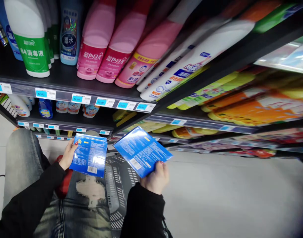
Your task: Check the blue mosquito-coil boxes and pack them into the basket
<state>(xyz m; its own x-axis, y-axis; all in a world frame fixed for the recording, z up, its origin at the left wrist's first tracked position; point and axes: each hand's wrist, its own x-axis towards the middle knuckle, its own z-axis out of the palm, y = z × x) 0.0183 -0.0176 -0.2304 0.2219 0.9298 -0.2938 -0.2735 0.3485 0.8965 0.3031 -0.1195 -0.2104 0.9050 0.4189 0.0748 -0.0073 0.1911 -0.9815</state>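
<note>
My left hand (67,155) grips a blue box (82,155) by its left edge, thumb on the printed face. A barcode and small white text show on that face, and light glares off it. In my right hand (157,178) is a second blue box (141,148), held at its lower right corner and tilted. Its printed side, with a barcode, also faces up toward me. The two boxes are side by side with a narrow gap between them, above my knees and in front of the lower shelves.
A dark shelf (64,77) ahead bears a white bottle with a green label (32,54), pink bottles (92,56) and long white bottles (171,76). Price tags (77,98) line its edge. Orange packs (260,109) fill shelves at right. A grey basket (114,191) stands beside my leg.
</note>
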